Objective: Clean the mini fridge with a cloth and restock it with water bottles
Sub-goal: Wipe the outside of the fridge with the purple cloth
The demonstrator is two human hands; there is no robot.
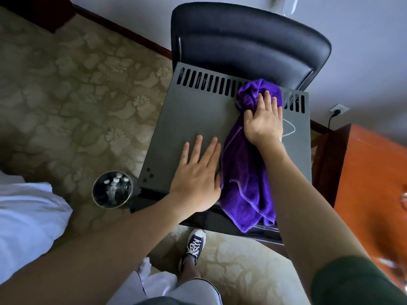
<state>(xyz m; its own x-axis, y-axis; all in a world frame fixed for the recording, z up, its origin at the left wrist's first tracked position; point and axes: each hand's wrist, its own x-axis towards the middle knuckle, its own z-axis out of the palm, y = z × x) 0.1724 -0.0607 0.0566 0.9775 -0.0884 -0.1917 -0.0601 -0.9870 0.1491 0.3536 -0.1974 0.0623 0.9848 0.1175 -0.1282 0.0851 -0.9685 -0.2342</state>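
Observation:
I look down on the grey top of the mini fridge [193, 119], which has a row of vent slots along its far edge. A purple cloth [244, 183] lies across the right half of the top and hangs over the front edge. My right hand [263, 119] presses flat on the bunched far end of the cloth, near the vents. My left hand [198, 172] rests flat on the bare fridge top, fingers spread, its thumb side touching the cloth's edge. Several water bottles [115, 186] stand in a round metal bin on the floor left of the fridge.
A black office chair [248, 40] stands right behind the fridge. An orange wooden desk [372, 172] is at the right, with a wall socket and cable behind it. White bedding [26, 216] is at the lower left. My shoe [195, 243] stands on patterned carpet before the fridge.

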